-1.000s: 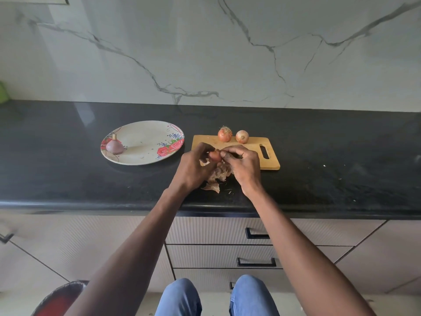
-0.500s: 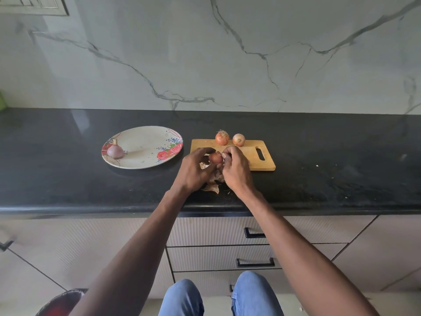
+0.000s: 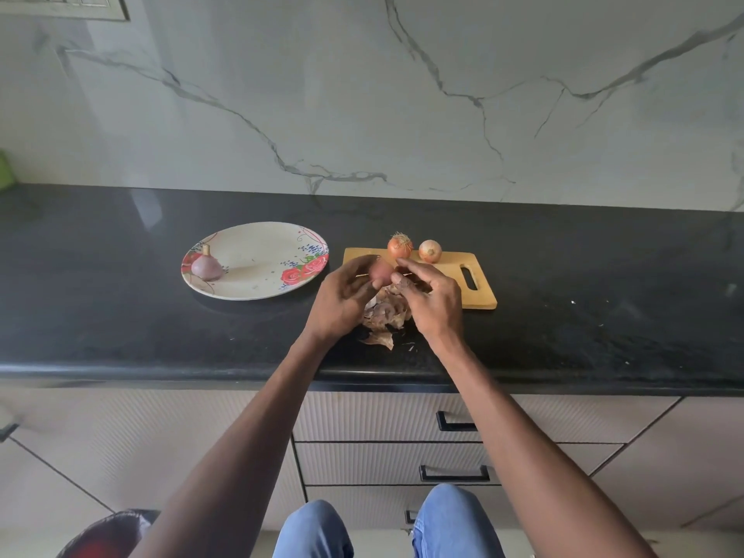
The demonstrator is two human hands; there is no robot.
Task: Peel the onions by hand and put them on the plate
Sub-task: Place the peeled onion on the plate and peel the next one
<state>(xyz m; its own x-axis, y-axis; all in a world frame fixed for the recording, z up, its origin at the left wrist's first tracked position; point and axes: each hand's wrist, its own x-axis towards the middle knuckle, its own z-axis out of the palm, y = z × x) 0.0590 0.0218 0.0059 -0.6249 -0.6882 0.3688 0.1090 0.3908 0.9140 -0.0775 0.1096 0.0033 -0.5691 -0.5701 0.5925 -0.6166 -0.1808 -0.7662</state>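
Observation:
My left hand grips a small reddish onion above the near left corner of the wooden cutting board. My right hand is beside it, fingers curled, pinching a strip of dry skin at the onion's right side. A pile of brown onion skins lies on the counter under both hands. Two unpeeled onions stand at the board's far edge. One peeled purple onion rests on the left of the floral plate.
The black stone counter runs wall to wall, with its front edge just below the skins. A marble backsplash rises behind. Drawers with dark handles are under the counter. A green object shows at the far left.
The hands have drawn slightly apart; the onion now shows more between them, and the right hand's fingers have spread a little. The camera view has shifted.

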